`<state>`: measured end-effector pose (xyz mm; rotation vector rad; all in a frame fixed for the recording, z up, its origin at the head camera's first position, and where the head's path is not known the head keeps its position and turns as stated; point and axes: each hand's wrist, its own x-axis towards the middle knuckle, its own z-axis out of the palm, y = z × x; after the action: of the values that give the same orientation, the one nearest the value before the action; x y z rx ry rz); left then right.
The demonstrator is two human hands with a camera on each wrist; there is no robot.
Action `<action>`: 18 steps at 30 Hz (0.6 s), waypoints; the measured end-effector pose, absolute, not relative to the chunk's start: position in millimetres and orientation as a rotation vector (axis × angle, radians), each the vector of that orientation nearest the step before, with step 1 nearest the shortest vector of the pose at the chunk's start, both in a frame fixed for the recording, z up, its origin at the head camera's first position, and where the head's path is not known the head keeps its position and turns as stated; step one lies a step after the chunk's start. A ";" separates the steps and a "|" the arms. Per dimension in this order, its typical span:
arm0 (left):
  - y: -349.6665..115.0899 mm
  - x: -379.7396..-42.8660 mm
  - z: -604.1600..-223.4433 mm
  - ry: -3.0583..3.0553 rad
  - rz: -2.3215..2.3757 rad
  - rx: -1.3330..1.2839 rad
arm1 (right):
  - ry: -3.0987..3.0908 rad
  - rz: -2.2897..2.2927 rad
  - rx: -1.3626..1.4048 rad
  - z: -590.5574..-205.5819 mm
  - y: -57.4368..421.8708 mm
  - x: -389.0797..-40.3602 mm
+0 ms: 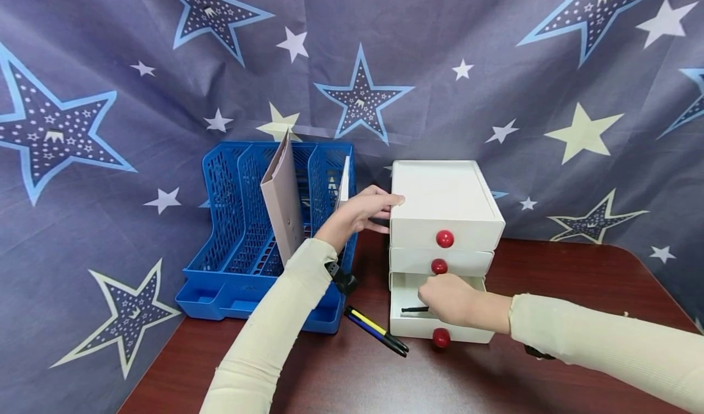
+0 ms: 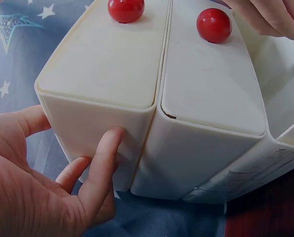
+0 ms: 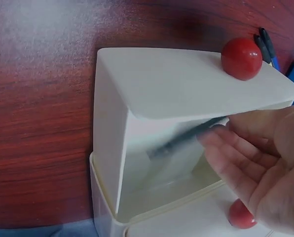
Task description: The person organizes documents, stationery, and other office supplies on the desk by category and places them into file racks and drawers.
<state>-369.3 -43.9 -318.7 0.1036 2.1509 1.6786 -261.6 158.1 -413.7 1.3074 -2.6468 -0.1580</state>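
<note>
A white drawer unit [image 1: 440, 188] with red round knobs stands on the table, its bottom drawer [image 1: 404, 325] pulled out. My left hand [image 1: 368, 209] rests on its upper left edge. In the left wrist view, the fingers [image 2: 105, 158] press against the white side wall and the thumb lies over the edge. Above the pulled-out drawer, my right hand [image 1: 451, 301] holds a thin black pen [image 1: 415, 309] that points left. The right wrist view shows this pen [image 3: 181, 139] blurred, inside the drawer opening, reaching out from my fingertips.
A blue file organizer [image 1: 220, 267] stands left of the drawers, with a pinkish-beige folder [image 1: 283, 200] and a white item [image 1: 344, 181] upright in it. Yellow and blue markers with black caps [image 1: 376, 331] lie on the dark red table [image 1: 341, 377]. A star-patterned cloth [image 1: 418, 35] hangs behind.
</note>
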 end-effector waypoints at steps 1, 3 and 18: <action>-44.0 -369.2 -318.6 2.150 1.678 0.104 | -2.640 -0.167 1.309 -413.6 157.9 -261.5; -44.1 -369.2 -318.5 2.153 1.673 0.108 | -2.625 -0.183 1.313 -413.3 157.5 -261.5; -43.7 -369.0 -317.1 2.178 1.657 0.107 | -2.567 -0.208 1.313 -407.0 153.9 -260.8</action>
<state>-369.0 -43.7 -317.1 0.1068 2.1782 1.6572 -260.8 153.9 -407.0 1.3126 -2.5670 -0.2079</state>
